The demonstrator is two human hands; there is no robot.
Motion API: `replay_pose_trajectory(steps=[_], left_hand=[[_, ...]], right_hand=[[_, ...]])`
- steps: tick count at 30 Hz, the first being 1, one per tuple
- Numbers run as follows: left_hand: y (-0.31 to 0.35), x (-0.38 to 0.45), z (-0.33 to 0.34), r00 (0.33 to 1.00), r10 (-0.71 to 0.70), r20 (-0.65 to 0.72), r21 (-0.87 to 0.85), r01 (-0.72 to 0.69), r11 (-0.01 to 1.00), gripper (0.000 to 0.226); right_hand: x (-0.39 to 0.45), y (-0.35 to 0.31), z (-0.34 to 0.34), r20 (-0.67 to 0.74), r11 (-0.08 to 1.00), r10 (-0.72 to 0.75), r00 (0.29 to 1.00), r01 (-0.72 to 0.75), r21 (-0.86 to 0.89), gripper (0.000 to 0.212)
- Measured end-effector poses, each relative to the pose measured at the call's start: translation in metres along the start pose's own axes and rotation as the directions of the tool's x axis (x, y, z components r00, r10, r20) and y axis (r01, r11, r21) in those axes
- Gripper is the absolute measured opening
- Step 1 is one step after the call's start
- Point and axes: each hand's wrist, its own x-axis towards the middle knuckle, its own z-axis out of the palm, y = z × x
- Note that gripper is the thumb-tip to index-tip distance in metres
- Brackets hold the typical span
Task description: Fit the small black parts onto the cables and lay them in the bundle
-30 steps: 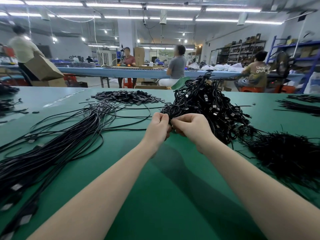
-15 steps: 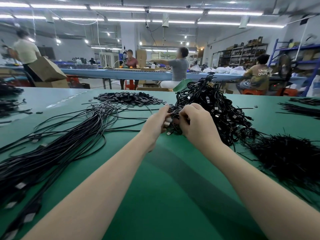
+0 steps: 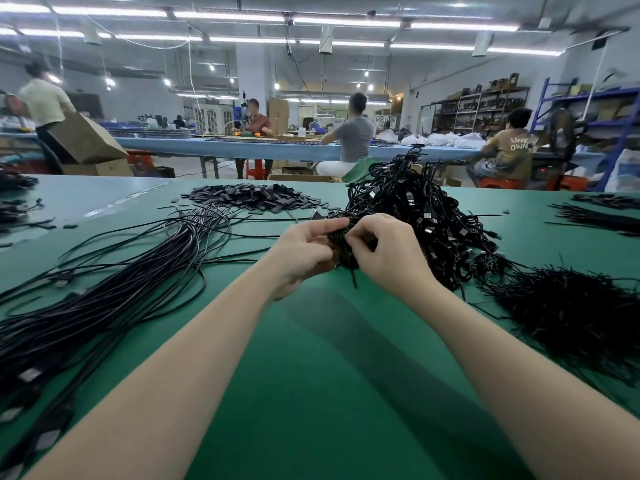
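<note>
Both hands meet at the near edge of a tangled heap of black cables (image 3: 426,216) on the green table (image 3: 311,375). My left hand (image 3: 301,249) holds a coiled clump of cable (image 3: 346,252) from the left, index finger stretched over its top. My right hand (image 3: 388,251) pinches the same clump from the right with curled fingers. A short black end hangs below the clump. A pile of small black parts (image 3: 252,197) lies behind the hands. A long bundle of straightened cables (image 3: 114,296) runs from the table's middle to the near left.
A heap of thin black ties (image 3: 568,306) lies at the right, with more black strands (image 3: 602,216) at the far right edge. Further cable piles (image 3: 14,195) sit at the far left. Behind the table several people work at a long blue bench (image 3: 277,150).
Both hands have lifted the cable clump slightly and turned it. The left index finger has stretched out over the top, and the right hand's fingers have shifted on the clump.
</note>
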Motion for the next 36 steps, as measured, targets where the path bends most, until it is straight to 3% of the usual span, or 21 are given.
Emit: replay_pose_trajectory(steps=[5, 9, 13, 17, 19, 21, 27, 32, 36], left_hand=[[-0.005, -0.003, -0.007, 0.993, 0.113, 0.044, 0.313, -0.121, 0.942, 0.045], [-0.009, 0.0, -0.007, 0.987, 0.161, 0.01, 0.5, -0.145, 0.854, 0.01], [-0.01, 0.002, 0.002, 0.988, 0.129, -0.084, 0.373, -0.088, 0.924, 0.032], [-0.006, 0.005, 0.013, 0.977, -0.089, -0.194, -0.025, 0.086, 0.996, 0.043], [-0.001, 0.004, 0.012, 0.977, -0.155, -0.146, -0.196, 0.125, 0.973, 0.027], [0.003, 0.001, 0.009, 0.981, -0.156, -0.114, -0.28, 0.119, 0.953, 0.009], [-0.003, 0.002, 0.009, 0.989, -0.028, -0.148, -0.149, 0.006, 0.989, 0.016], [-0.011, 0.005, 0.005, 0.992, 0.027, -0.126, -0.097, -0.039, 0.995, 0.038], [-0.017, 0.004, 0.0, 0.971, 0.215, -0.109, 0.251, -0.182, 0.951, 0.044]], right_hand=[[0.002, 0.008, 0.001, 0.121, 0.935, 0.191, 0.974, -0.218, 0.28, 0.02], [0.002, 0.007, 0.002, 0.105, 0.921, 0.21, 0.972, -0.232, 0.313, 0.025], [0.001, 0.004, 0.001, 0.012, 0.973, 0.138, 0.99, -0.138, 0.183, 0.012], [-0.002, 0.0, -0.002, -0.063, 0.993, -0.1, 0.993, 0.096, -0.066, 0.01], [-0.003, -0.002, -0.002, -0.072, 0.974, -0.193, 0.978, 0.183, -0.136, 0.01], [-0.002, -0.005, 0.0, -0.07, 0.979, -0.181, 0.981, 0.173, -0.106, 0.008], [0.001, -0.001, 0.005, -0.026, 0.973, 0.159, 0.987, -0.153, 0.171, 0.011], [0.001, 0.0, 0.008, -0.035, 0.968, 0.222, 0.974, -0.216, 0.131, 0.011], [-0.001, 0.002, 0.006, -0.026, 0.972, 0.21, 0.977, -0.206, 0.113, 0.009]])
